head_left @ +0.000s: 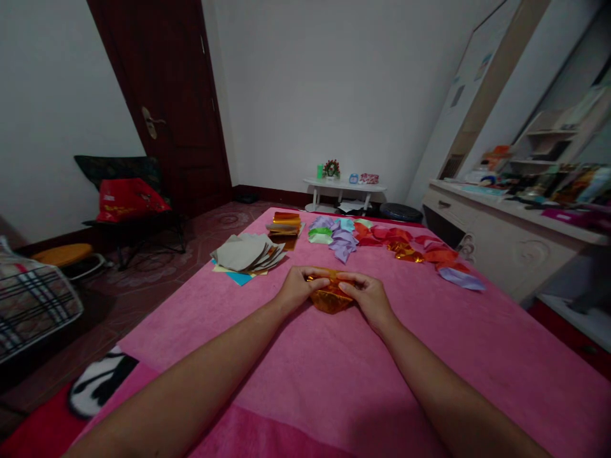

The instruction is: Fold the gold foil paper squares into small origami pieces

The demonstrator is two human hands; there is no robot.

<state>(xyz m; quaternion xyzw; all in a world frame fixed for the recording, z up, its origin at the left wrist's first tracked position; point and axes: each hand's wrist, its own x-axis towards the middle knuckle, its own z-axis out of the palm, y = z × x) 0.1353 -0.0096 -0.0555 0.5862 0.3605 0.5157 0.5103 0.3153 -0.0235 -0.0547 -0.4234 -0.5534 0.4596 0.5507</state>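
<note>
A shiny gold foil paper, folded into a boat-like shape [331, 300], is held just above or on the pink cloth [286, 356]. My left hand [296, 287] pinches its left end, the thumb lying along the near fold. At the opposite end my right hand [370, 294] grips it the same way, thumb and fingers closed on the foil. The fingertips behind the paper are partly hidden. Beyond my hands lie folded paper pieces: lilac [342, 243], green [320, 235], red [367, 235] and another gold one [405, 252].
A fanned stack of greyish paper sheets [248, 252] lies left of my hands, with a gold foil stack [285, 224] behind it. On the far right stands a cluttered white dresser [506, 229]. A small white table [344, 184] is against the wall. A chair holds a red bag [128, 200].
</note>
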